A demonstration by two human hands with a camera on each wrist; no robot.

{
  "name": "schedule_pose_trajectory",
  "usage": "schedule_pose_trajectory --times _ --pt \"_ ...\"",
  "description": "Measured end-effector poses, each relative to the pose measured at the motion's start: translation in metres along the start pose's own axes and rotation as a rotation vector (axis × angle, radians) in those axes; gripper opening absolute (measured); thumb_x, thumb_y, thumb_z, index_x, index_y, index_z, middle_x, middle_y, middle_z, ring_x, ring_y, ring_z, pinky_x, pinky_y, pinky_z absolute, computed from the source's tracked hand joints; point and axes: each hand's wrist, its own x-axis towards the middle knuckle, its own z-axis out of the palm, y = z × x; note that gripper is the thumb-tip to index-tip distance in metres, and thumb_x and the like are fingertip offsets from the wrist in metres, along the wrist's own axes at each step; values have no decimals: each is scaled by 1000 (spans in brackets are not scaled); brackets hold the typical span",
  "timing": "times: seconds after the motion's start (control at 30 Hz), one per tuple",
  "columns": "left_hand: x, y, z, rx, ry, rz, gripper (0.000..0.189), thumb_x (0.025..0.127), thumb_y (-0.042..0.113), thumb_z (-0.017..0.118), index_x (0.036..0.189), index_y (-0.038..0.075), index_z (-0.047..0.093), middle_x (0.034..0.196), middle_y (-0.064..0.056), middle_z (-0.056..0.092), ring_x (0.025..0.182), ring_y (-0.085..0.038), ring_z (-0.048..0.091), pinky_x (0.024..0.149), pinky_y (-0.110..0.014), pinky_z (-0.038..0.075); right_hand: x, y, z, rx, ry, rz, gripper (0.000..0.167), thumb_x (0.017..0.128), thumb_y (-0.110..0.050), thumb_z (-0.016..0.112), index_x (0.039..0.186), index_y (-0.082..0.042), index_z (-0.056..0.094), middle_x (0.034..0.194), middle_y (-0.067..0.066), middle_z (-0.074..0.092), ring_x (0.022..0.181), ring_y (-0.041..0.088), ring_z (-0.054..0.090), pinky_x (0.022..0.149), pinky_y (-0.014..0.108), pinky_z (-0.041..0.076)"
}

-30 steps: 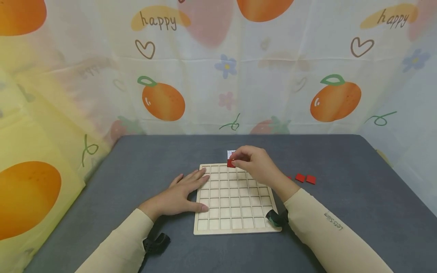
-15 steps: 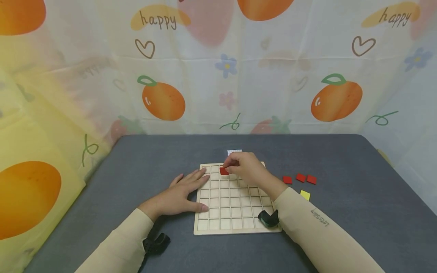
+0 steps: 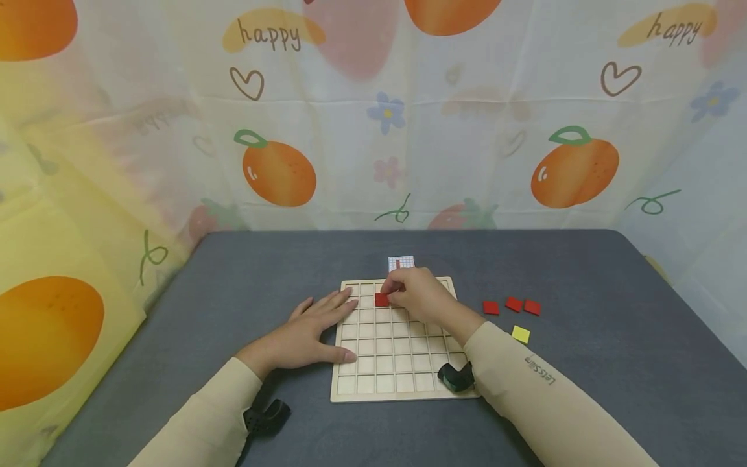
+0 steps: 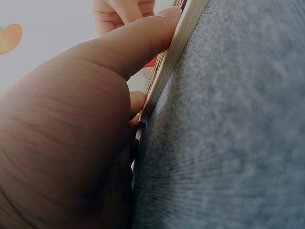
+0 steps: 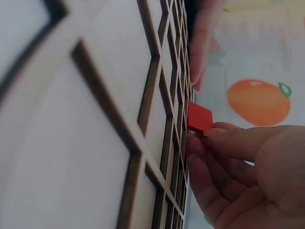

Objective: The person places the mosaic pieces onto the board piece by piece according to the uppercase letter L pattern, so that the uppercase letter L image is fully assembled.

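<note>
the right hand (image 3: 423, 295) and its red tile (image 3: 382, 299) have moved left and closer to the person since one second ago. now the red tile is at the fingertips of the right hand, pinched by thumb and finger, and to the right of the left hand (image 3: 309, 337). it is at the third square from the left, second row from the far side, of the wooden board (image 3: 403, 396). in the right wrist view it is tipped; you can't tell if it sits down in the square. the left hand is spread wide, touching the board's left side. there is one board, one small white card (image 3: 401, 261) just past it, three loose red tiles (image 3: 514, 304) and one yellow tile (image 3: 521, 333) on the table (image 3: 262, 272), right of the board.
</note>
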Motion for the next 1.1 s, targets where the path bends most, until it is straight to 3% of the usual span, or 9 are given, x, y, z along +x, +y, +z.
schedule_pose_trajectory --times 0.33,0.5,0.67,0.83,1.0,1.1 --pt "1 1 0 20 3 -7 108 93 72 74 175 19 27 182 1 9 166 -26 6 124 -67 -5 1 4 -1 -39 -94 -30 25 103 -2 70 124 -6 83 122 4 73 120 26 64 100 44 52" --pt "1 1 0 15 5 -6 107 94 70 75 175 18 28 182 -1 10 166 -28 6 123 -68 -4 -1 5 -2 -10 -110 -44 26 107 -14 71 130 -6 80 125 6 71 119 25 65 101 46 51" --pt "1 1 0 14 5 -11 107 93 69 76 175 18 30 181 -1 11 166 -28 7 123 -68 -4 -5 5 -10 85 -116 -48 42 114 -34 61 145 -7 69 123 2 69 112 24 67 99 48 53" --pt "2 1 1 15 5 -16 107 93 70 75 175 19 29 181 2 10 166 -26 5 124 -66 -5 -14 4 -25 246 -100 -45 55 115 -49 54 153 -10 61 137 8 65 118 30 67 100 53 53" --pt "1 2 0 8 6 -14 107 93 68 77 175 18 29 181 1 10 166 -27 6 123 -67 -5 -25 5 -42 405 -103 -67 57 118 -49 46 156 -8 55 142 21 61 124 39 64 101 58 51" --pt "1 2 1 8 9 -15 106 93 68 77 174 18 30 181 0 12 166 -29 7 123 -68 -5 -31 6 -51 456 -96 -84 57 118 -49 42 157 -8 54 140 22 62 125 39 63 102 58 49"
